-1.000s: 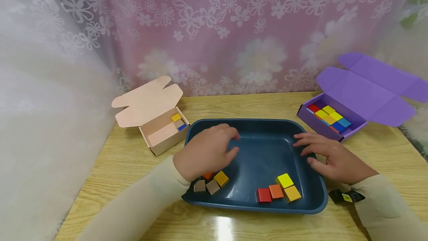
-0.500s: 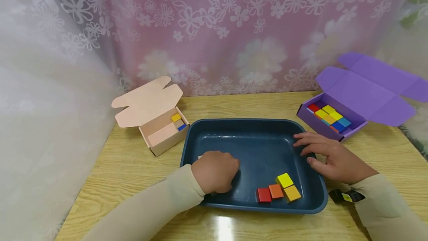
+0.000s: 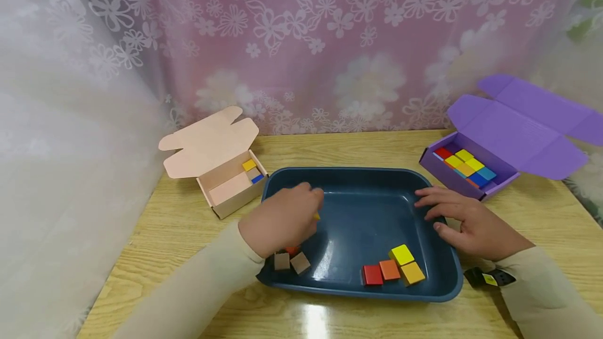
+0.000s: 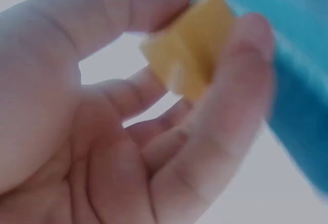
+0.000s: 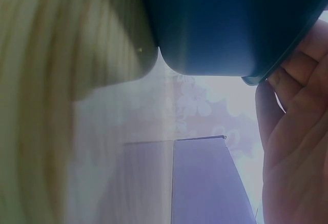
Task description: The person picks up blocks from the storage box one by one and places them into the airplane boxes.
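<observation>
My left hand [image 3: 282,219] is over the left part of the dark blue tray [image 3: 363,218], pinching a golden-yellow block [image 4: 189,44] between thumb and finger. In the head view that block is mostly covered by the hand. Below the hand lie two brown blocks [image 3: 300,262] and an orange-red block [image 3: 292,250], partly hidden. A red block [image 3: 372,274], an orange block [image 3: 389,270], a bright yellow block [image 3: 401,255] and a deeper yellow block [image 3: 412,273] sit near the tray's front right. My right hand [image 3: 464,221] rests on the tray's right rim, fingers spread loosely.
Behind the tray on the left stands an open peach box [image 3: 228,192] with a few blocks at one end. An open purple box [image 3: 443,174] at the back right holds several coloured blocks. A floral curtain [image 3: 301,67] hangs behind the wooden table [image 3: 330,148].
The left hand reached down to the tray's left-hand blocks, then came up and away with the golden-yellow block, which lay beside the brown ones. The right hand has stayed still.
</observation>
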Motion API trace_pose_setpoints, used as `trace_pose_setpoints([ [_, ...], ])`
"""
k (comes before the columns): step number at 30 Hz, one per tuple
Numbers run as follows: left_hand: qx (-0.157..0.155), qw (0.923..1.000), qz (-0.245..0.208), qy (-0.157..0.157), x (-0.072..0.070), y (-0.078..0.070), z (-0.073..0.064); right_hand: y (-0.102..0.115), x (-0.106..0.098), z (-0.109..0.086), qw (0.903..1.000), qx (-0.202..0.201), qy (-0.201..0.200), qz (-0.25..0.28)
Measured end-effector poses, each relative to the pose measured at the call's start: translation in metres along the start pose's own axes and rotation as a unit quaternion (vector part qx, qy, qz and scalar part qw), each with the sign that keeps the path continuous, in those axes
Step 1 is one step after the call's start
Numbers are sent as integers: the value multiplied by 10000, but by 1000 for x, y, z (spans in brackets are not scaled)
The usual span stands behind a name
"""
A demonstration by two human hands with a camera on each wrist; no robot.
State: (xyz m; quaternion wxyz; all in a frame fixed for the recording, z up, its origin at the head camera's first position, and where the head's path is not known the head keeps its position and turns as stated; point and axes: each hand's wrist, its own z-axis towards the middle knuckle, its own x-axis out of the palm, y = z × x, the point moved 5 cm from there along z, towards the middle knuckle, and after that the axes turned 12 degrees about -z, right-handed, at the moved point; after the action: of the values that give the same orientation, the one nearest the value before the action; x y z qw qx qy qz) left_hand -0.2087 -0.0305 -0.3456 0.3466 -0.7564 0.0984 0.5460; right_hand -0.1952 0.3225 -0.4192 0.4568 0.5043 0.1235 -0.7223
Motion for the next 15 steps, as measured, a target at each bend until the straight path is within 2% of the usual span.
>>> trace_pose_setpoints([
  [3,-408,9977,-248,-475,-28,21,-5,0,0,0,10000,21,8,-10],
  [7,-988,9893,-504,-944,-55,62,-10,0,-1,0,10000,54,26,-27],
  [11,-1364,9820,-761,-1060,-62,109,-11,0,-1,0,10000,77,40,-31],
  [15,-1800,9751,-1025,-788,-58,148,-11,1,-1,1,10000,63,29,-24],
])
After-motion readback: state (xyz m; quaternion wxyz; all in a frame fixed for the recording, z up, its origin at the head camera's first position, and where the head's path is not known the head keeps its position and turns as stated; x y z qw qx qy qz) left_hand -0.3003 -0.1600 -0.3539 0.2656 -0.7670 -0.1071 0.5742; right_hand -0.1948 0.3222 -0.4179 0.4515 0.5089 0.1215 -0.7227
